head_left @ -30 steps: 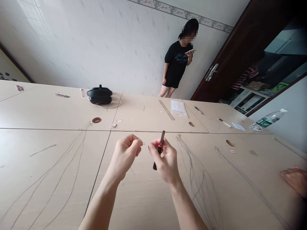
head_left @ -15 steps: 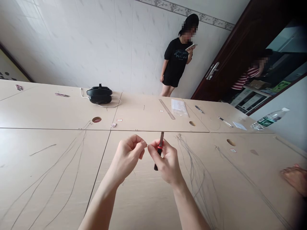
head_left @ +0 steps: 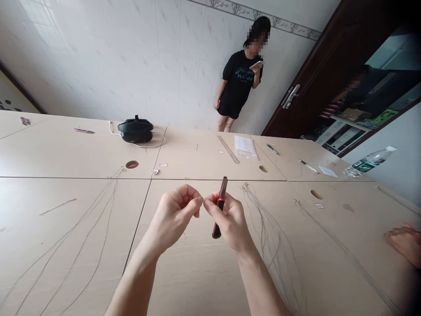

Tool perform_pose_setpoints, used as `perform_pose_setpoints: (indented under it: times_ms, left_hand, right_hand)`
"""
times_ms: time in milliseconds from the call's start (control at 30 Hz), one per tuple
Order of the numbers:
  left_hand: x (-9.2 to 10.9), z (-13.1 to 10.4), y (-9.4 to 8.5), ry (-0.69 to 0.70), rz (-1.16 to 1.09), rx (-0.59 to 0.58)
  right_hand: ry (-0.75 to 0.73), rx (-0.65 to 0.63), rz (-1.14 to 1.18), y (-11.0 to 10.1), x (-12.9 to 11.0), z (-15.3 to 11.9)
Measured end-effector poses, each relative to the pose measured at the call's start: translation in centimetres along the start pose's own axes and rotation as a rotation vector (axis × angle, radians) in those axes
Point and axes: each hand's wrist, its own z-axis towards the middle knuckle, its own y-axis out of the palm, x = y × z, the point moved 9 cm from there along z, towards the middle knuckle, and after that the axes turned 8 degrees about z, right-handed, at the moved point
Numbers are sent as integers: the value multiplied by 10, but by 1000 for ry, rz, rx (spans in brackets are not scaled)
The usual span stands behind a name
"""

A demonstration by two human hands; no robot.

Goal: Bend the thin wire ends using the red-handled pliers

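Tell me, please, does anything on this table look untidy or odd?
Somewhat. Thin wires lie in loose, tangled strands across the table, and a water bottle lies on its side near the far right edge. No spill or damage is visible.

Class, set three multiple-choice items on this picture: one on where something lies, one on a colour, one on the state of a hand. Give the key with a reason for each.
1. Where does the water bottle lie?
A. at the table's far right edge
B. beside the black device
C. under the left hand

2. What colour are the handles of the small pliers?
A. blue and white
B. red and black
C. all yellow

3. How is the right hand?
A. flat on the table
B. open in the air
C. closed around the pliers

Key: 1 A, it lies on its side by the right edge of the table. 2 B, red shows near the jaws, black below. 3 C, its fingers wrap the handles, close to the left hand.
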Motion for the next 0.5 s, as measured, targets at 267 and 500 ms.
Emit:
perform_pose_setpoints:
  times_ms: [267, 500]
  left_hand:
    - [-3, -1, 3, -42, -21, -13]
    - [6, -2, 2, 8, -27, -23]
  right_hand:
    - [-69, -51, -54, 4, -5, -1]
    - [-123, -25, -94, -1, -10, -2]
